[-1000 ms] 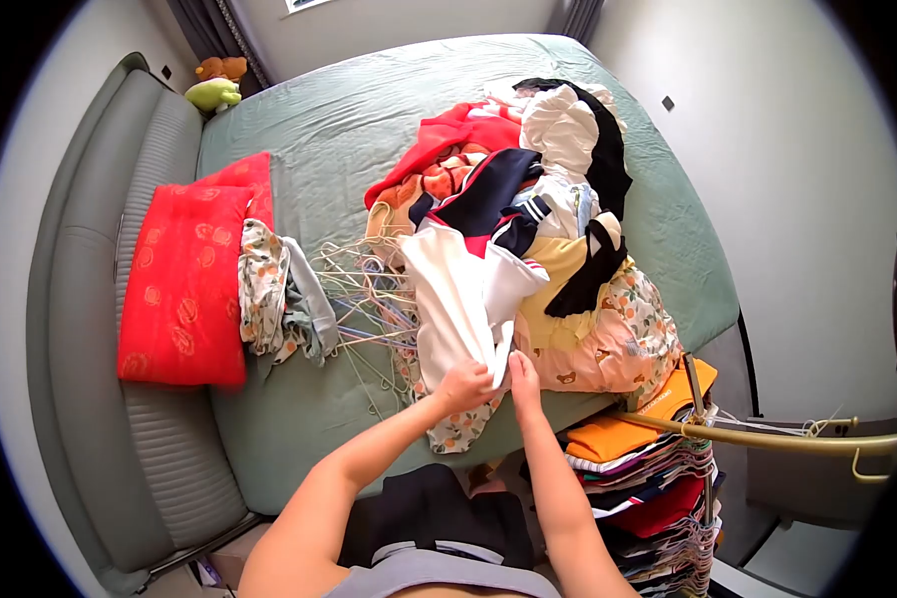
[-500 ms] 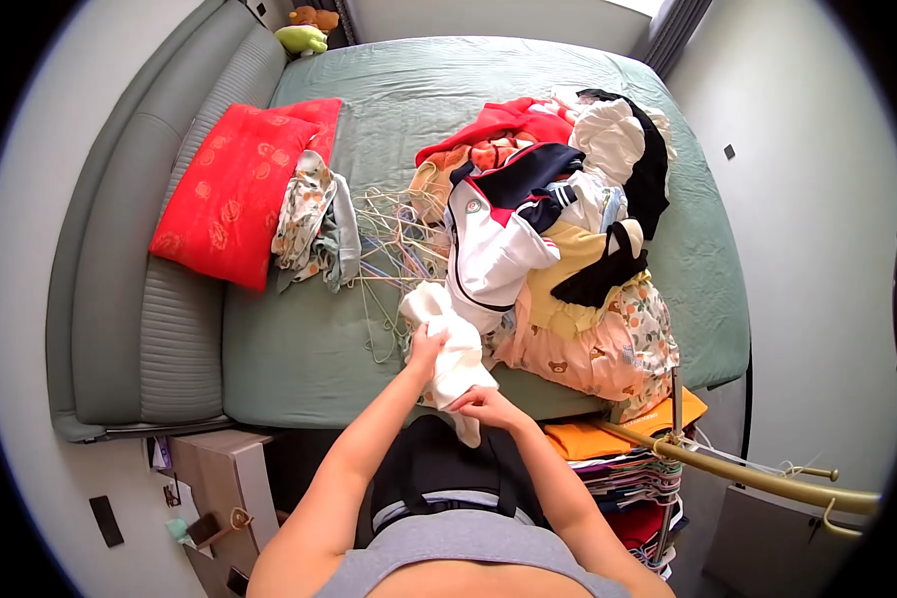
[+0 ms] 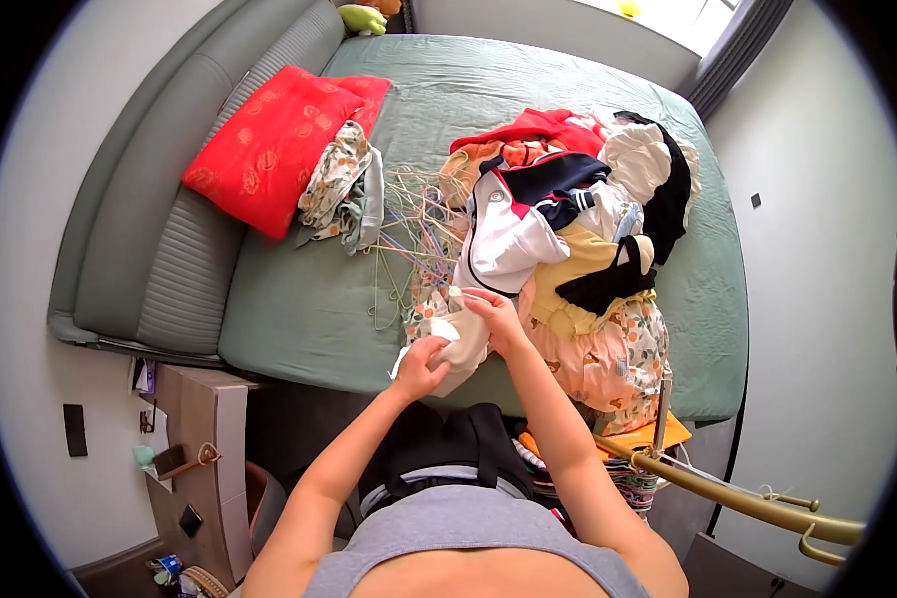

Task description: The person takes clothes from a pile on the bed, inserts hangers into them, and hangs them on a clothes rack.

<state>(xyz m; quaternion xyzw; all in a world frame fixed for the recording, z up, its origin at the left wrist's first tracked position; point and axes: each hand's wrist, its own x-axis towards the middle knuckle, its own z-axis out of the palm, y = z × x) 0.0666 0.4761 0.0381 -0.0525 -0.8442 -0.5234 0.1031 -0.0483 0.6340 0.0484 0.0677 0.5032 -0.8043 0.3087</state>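
Observation:
A cream-white garment (image 3: 460,349) is bunched between my two hands over the near edge of the bed. My left hand (image 3: 423,367) is closed on its lower left part. Higher up, my right hand (image 3: 492,313) pinches its top edge. Just beyond lies a white and navy jacket (image 3: 508,239) with red trim, on a heap with a yellow garment (image 3: 573,284), a black garment (image 3: 608,284) and a red one (image 3: 558,128). Thin wire hangers (image 3: 414,229) lie tangled left of the jacket.
Red pillows (image 3: 269,149) and folded patterned cloth (image 3: 336,179) are at the headboard (image 3: 140,199). At the near right, a brass rail (image 3: 738,495) stands by stacked clothes on hangers (image 3: 633,483). A wooden cabinet (image 3: 194,429) stands at the near left.
The cream garment has been drawn off the heap toward me and gathered up, uncovering the white jacket front. My right hand has moved up to its top edge. The view has turned.

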